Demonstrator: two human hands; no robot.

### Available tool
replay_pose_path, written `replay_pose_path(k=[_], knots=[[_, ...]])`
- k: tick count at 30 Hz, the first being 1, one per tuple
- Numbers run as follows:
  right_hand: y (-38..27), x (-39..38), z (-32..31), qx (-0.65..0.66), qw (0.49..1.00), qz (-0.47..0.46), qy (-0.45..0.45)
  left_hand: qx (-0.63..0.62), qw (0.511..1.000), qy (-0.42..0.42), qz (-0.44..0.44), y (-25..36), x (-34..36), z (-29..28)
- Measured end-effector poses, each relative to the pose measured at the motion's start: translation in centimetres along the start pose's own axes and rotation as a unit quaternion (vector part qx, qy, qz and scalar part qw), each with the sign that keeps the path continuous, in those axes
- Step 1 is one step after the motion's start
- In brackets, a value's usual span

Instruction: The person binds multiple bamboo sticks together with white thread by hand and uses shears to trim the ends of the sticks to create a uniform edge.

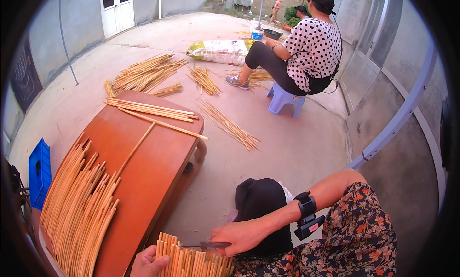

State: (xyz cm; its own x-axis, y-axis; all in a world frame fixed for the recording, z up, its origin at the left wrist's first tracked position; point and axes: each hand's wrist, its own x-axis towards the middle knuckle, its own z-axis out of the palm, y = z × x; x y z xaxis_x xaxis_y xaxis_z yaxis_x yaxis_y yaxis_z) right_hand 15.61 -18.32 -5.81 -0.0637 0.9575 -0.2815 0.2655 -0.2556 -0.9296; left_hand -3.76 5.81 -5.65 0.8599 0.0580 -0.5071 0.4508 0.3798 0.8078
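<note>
My left hand (149, 264) is closed on the left edge of a row of pale, straw-coloured sticks (191, 263) at the lower edge, its thumb lying against them. The sticks stand side by side with uneven tops. In my fist, my right hand (243, 236) grips a dark cutting tool (207, 245) that points left across the stick tops. Whether it is scissors or a knife, I cannot tell. Beside my left hand, a red-brown wooden table (158, 167) carries a long row of similar sticks (79, 214) and a few laid across its far end (151, 110).
Stick piles (146, 73) lie on the concrete floor beyond the table, with a loose bundle (230, 126) nearer. A co-worker (314, 51) sits on a purple stool (285, 100) by a filled sack (220, 51). A blue crate (40, 174) stands left; a metal post (402, 116) slants at right.
</note>
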Motion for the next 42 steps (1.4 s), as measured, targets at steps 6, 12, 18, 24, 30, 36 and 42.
replay_pose_path(k=[6, 12, 18, 24, 30, 36, 42], knots=[[0.2, 0.1, 0.1, 0.006, 1.0, 0.012, -0.009, -0.003, 1.0, 0.0, 0.004, -0.2, 0.0, -0.1], [-0.2, 0.0, 0.2, 0.003, 1.0, -0.003, 0.007, -0.002, 1.0, 0.003, -0.003, -0.2, 0.0, -0.2], [-0.7, 0.3, -0.1, -0.006, 0.998, 0.052, -0.018, -0.006, 1.0, -0.001, 0.006, -0.1, -0.2, 0.0], [-1.4, -0.1, -0.5, -0.029, 0.999, 0.013, 0.002, -0.001, 1.0, 0.004, -0.002, -0.3, 0.0, -0.1], [-1.4, 0.0, -0.6, -0.036, 0.999, 0.012, -0.006, 0.003, 1.0, 0.003, 0.0, 0.1, 0.1, 0.1], [-1.0, 0.0, -0.1, -0.031, 0.999, 0.007, 0.012, 0.011, 1.0, -0.001, 0.003, -0.1, 0.0, -0.2], [0.2, 0.3, 0.8, -0.073, 0.997, -0.021, -0.004, 0.0, 1.0, 0.01, -0.004, -0.4, -1.0, 0.0]])
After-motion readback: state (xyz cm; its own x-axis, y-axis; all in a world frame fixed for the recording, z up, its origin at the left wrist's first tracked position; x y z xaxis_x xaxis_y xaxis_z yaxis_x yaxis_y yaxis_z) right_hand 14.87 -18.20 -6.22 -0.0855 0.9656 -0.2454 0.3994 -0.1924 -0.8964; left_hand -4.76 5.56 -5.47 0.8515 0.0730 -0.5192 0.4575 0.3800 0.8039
